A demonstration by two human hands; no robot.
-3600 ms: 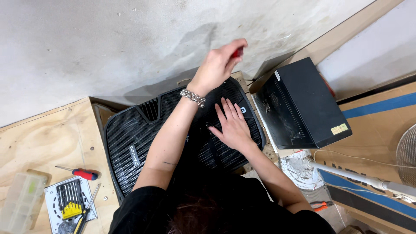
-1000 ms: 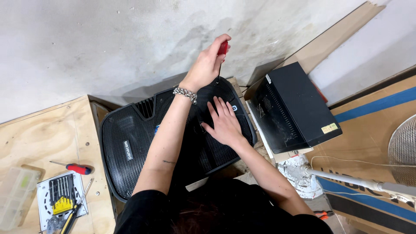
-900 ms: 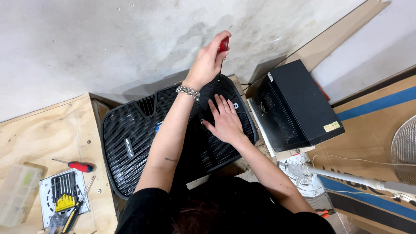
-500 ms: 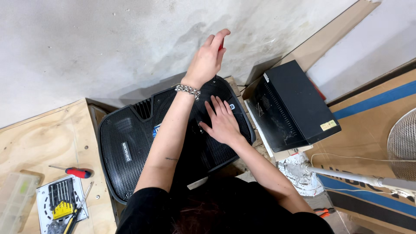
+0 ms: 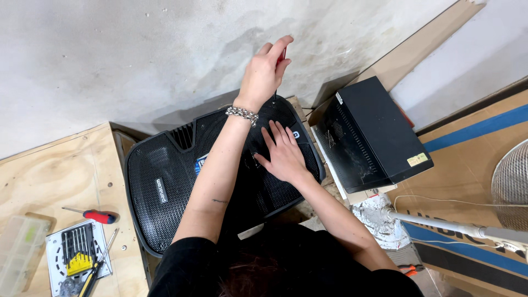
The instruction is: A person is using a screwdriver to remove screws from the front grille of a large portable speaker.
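Left hand (image 5: pixel 263 74) lifted its screwdriver (image 5: pixel 281 56) above speaker (image 5: pixel 165 181)

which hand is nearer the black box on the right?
Right. The right hand lies flat on the speaker grille, just beside the black box. The left hand is raised farther back over the speaker's far edge, gripping a red-handled screwdriver.

Left hand (image 5: pixel 263 74) drives screwdriver (image 5: pixel 280 58) into speaker (image 5: pixel 165 176); right hand (image 5: pixel 283 157) steadies it.

Left hand (image 5: pixel 263 77) raised, fingers curled; right hand (image 5: pixel 283 154) flat, fingers spread
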